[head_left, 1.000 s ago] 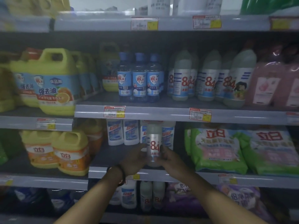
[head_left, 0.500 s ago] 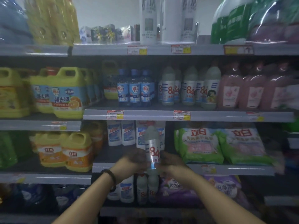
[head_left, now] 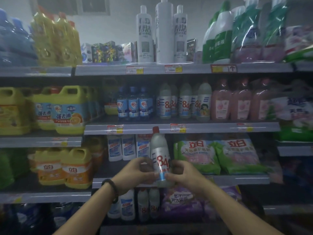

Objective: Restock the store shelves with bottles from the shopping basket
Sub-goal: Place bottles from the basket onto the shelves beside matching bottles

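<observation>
Head view, and both hands are on it: the left hand [head_left: 135,173] and the right hand [head_left: 182,173] pinch the 84 bottle [head_left: 160,155] low down near its base, fingers curled in from either side. The bottle's upright, out in front of the lower shelf [head_left: 237,178] at its front edge, and its red cap overlaps the front rail of the shelf above [head_left: 220,127].

That's the danger, I'd say. A low grip on a tall bottle leaves the top free to sway. If it goes up to join the matching 84 row [head_left: 184,102], the cap could clip that rail or the price tag [head_left: 177,128] and twist out of the fingers. That row stands tightly packed, just beside the blue-capped bottles [head_left: 133,106], so a nudge going in could tip a neighbour over the front edge. The light's dim and the picture soft, so I can't tell how firm the hold is. The basket isn't in shot.
</observation>
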